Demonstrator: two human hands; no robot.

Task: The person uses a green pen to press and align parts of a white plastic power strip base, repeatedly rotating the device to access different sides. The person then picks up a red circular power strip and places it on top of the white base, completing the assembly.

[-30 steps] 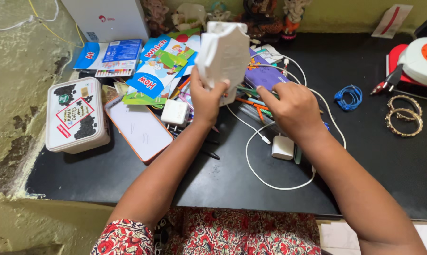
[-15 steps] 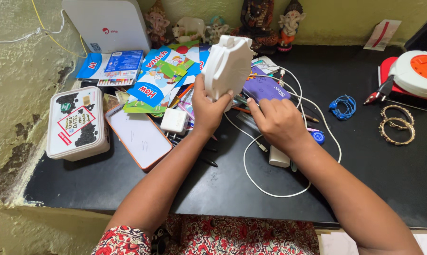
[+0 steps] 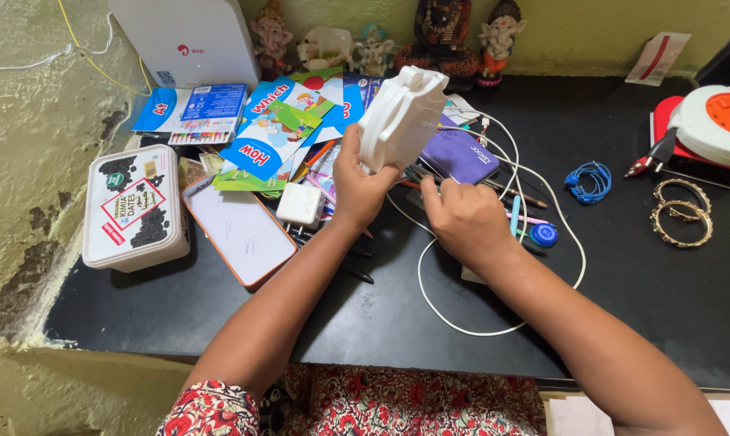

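Over the black bench [image 3: 639,307], both hands at work above a litter of small things. Left hand [image 3: 357,190] closed around the lower edge of a white moulded plastic case [image 3: 401,117], thumb on the near face, fingers wrapped behind; case held upright and tilted, clear of the bench, ridged and scalloped along its rim. Right hand [image 3: 462,218] curled, palm down, fingertips pressed into the pile of coloured pens and pencils [image 3: 506,198] just below the case; whether anything is actually pinched cannot be told.

Around them, from big to small: white router box [image 3: 191,36] against the yellow-green wall [image 3: 26,105]; white rectangular lidded tub [image 3: 131,210] at far left; bright children's booklets [image 3: 272,129]; orange-edged slate [image 3: 240,230]; purple pouch [image 3: 458,153]; red and white extension reel [image 3: 716,117] at far right; looping white cable [image 3: 429,299]; white charger plug [image 3: 300,203]; gold bangles [image 3: 681,211]; blue coiled cord [image 3: 589,179]. Small figurines [image 3: 373,40] lined along the back edge.
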